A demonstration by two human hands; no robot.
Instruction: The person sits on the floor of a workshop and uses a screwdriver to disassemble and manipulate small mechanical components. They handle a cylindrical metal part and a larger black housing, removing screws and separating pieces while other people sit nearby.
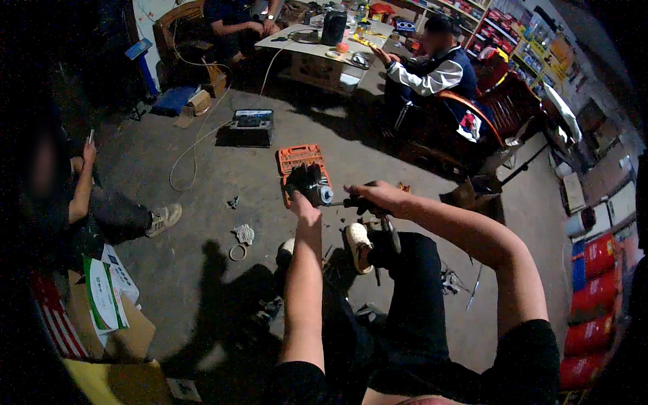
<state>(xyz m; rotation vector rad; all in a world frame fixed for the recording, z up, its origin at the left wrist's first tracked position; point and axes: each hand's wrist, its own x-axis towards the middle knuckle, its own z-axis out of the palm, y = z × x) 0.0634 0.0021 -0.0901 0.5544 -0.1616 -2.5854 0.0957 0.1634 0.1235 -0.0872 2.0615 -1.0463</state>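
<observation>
My left hand is closed around a dark, motor-like part with a silvery round end. My right hand grips a dark-handled tool, whose thin end points left toward that silvery end. Whether the tool touches the part I cannot tell. Below and behind the part lies an open orange tool case with small fittings in it, partly covered by my left hand and the part.
A black battery stands on the floor ahead. Loose metal pieces and a ring lie left of my feet. Opened cartons are at lower left. People sit at left, by the table and in a chair at right.
</observation>
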